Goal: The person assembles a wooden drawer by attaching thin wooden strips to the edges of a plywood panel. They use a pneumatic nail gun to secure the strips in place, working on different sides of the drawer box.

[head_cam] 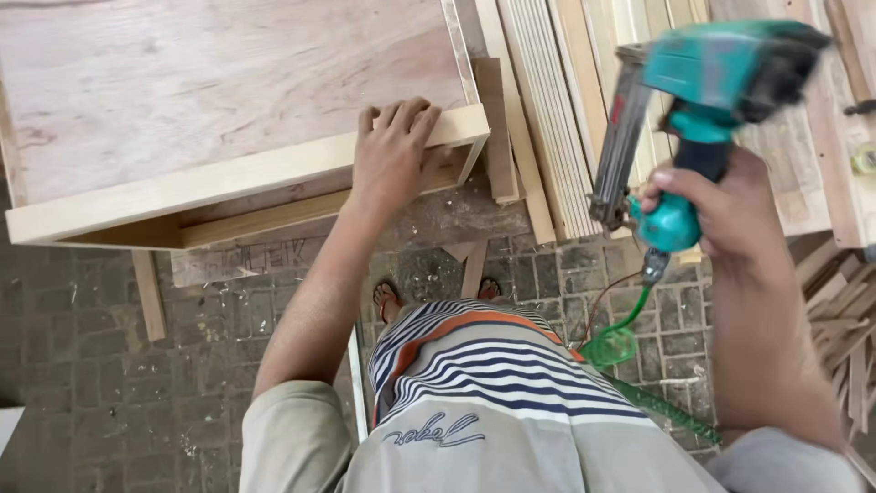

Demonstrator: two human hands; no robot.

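Two hands busy: left hand (392,151), fingers pressed together, lies flat on the wood frame rail (228,178); right hand (721,215), right of the rail, grips the teal nail gun (703,100). Risk: nail hitting fingers, rail slipping, hose (630,351) snagging.

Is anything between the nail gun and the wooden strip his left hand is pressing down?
Nothing visible does. The nail gun is held up in the right hand, off to the side of the wooden strip; only the left hand rests on it.
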